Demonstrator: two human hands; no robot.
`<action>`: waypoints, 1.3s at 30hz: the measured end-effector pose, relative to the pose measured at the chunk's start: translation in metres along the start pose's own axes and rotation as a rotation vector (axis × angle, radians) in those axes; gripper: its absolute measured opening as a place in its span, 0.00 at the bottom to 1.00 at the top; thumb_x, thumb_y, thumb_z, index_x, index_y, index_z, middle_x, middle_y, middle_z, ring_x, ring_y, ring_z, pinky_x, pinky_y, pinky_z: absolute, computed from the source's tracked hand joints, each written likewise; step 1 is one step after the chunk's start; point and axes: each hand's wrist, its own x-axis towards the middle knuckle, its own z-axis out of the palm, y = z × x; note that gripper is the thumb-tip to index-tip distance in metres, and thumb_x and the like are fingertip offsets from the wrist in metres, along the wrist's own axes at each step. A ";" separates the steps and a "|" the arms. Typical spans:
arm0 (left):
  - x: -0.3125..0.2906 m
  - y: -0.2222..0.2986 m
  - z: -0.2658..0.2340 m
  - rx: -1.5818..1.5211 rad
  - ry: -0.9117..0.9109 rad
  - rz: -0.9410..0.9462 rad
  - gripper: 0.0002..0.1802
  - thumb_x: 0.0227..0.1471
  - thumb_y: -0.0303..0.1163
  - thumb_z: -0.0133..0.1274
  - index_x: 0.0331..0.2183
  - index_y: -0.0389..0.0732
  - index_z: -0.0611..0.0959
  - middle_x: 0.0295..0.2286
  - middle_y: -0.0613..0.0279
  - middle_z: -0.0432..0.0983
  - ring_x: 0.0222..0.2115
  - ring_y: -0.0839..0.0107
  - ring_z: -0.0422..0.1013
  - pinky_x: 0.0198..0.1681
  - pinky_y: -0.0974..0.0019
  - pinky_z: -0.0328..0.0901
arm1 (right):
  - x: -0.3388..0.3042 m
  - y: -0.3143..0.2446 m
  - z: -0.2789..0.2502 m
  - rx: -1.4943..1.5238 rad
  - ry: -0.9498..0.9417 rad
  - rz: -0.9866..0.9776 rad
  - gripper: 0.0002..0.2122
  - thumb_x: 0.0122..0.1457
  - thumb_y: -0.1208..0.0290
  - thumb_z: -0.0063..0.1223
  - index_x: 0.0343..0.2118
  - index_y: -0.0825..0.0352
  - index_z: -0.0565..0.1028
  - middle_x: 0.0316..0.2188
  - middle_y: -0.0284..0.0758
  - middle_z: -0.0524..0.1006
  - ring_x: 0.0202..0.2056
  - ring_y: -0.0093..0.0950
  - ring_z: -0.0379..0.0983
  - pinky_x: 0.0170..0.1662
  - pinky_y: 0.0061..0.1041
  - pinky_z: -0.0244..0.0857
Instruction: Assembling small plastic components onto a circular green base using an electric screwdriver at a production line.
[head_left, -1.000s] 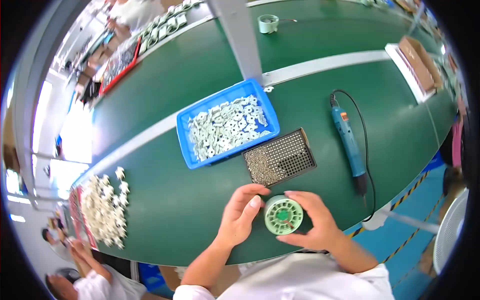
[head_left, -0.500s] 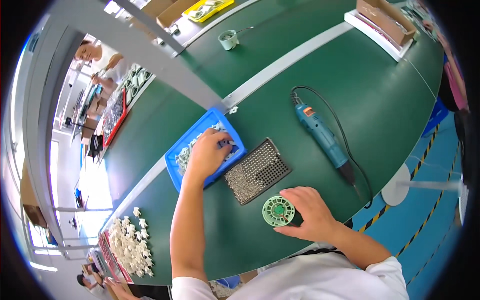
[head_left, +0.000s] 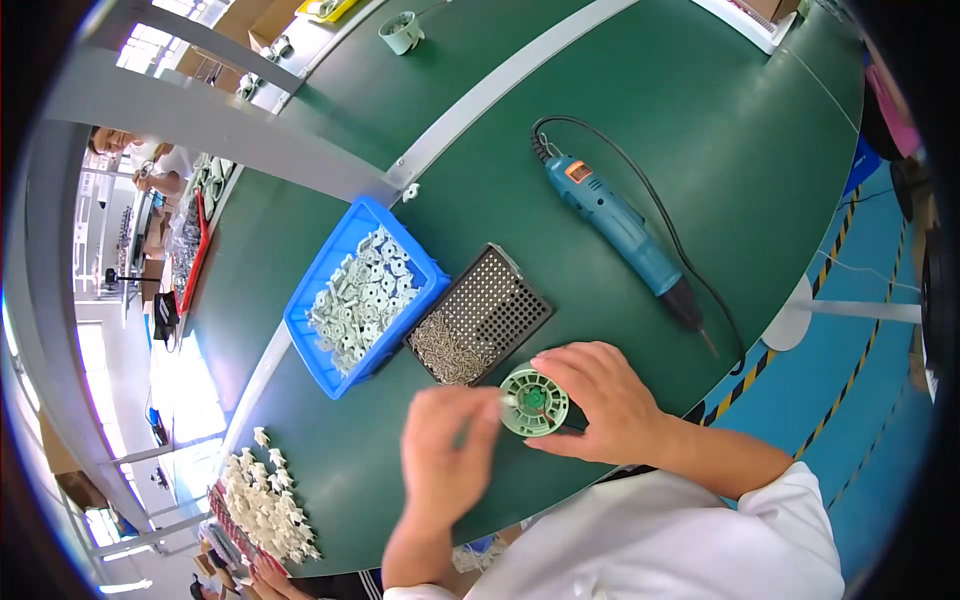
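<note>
Off to the upper left of the frame, another person (head_left: pixel 172 163) in a white top stands out beyond a red-edged tray (head_left: pixel 198 262). Below, toward the lower left, a heap of off-white, star-like plastic parts (head_left: pixel 268 508) lies at the edge of the green worktop (head_left: pixel 690 140). Left of centre, a blue plastic tray (head_left: pixel 402 332) holds many pale green plastic brackets (head_left: pixel 365 292); at the top of the frame, well apart from it, stands a pale green cup-shaped part (head_left: pixel 402 36). The left hand (head_left: pixel 452 450), at lower centre and blurred, has thumb and forefinger pinched on a small pale piece (head_left: pixel 510 401) at the housing's left rim; the blur hides the piece's shape. Just above that hand, near the middle, a dark perforated tray (head_left: pixel 512 300) carries small metal screws (head_left: pixel 448 350) in its lower-left part. The round pale green housing (head_left: pixel 540 412) sits below it, slightly right of centre, its slotted face and darker green middle turned up. The right hand (head_left: pixel 612 408) grasps the housing from its right side, thumb and fingers around the rim. Farther right, a blue electric screwdriver (head_left: pixel 622 232) lies diagonally, its tip toward the lower right, with a black cord (head_left: pixel 668 212) curving alongside.
</note>
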 end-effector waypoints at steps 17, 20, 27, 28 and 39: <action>-0.009 -0.003 0.041 -0.061 0.067 -0.060 0.17 0.46 0.29 0.62 0.40 0.39 0.76 0.37 0.55 0.69 0.36 0.61 0.68 0.36 0.65 0.65 | 0.000 -0.002 0.000 0.005 0.020 -0.001 0.33 0.42 0.61 0.67 0.51 0.68 0.67 0.45 0.40 0.71 0.47 0.39 0.66 0.51 0.39 0.60; -0.007 -0.003 0.039 -0.023 0.090 0.003 0.18 0.44 0.28 0.63 0.39 0.41 0.76 0.36 0.64 0.69 0.30 0.72 0.63 0.31 0.71 0.59 | 0.001 -0.002 0.000 0.009 0.018 -0.006 0.33 0.42 0.61 0.67 0.51 0.68 0.67 0.45 0.39 0.71 0.47 0.38 0.67 0.50 0.38 0.60; -0.009 0.000 0.033 0.062 0.048 0.069 0.15 0.40 0.27 0.65 0.34 0.41 0.81 0.40 0.57 0.68 0.33 0.67 0.65 0.37 0.68 0.63 | 0.001 -0.003 -0.001 0.004 0.015 0.003 0.32 0.42 0.61 0.66 0.51 0.67 0.67 0.45 0.39 0.71 0.47 0.38 0.67 0.50 0.38 0.60; -0.009 0.002 0.032 0.074 0.014 0.040 0.14 0.39 0.27 0.66 0.34 0.41 0.82 0.40 0.56 0.68 0.33 0.66 0.65 0.38 0.67 0.63 | 0.001 -0.002 -0.001 0.003 0.016 0.006 0.32 0.42 0.61 0.66 0.51 0.67 0.67 0.45 0.39 0.71 0.47 0.38 0.67 0.50 0.38 0.60; -0.003 0.001 0.030 0.216 0.014 0.236 0.15 0.34 0.27 0.67 0.31 0.45 0.84 0.39 0.59 0.74 0.35 0.62 0.66 0.36 0.63 0.63 | 0.001 -0.003 -0.001 0.000 -0.006 0.011 0.32 0.43 0.62 0.65 0.52 0.67 0.67 0.46 0.39 0.71 0.47 0.37 0.67 0.51 0.38 0.60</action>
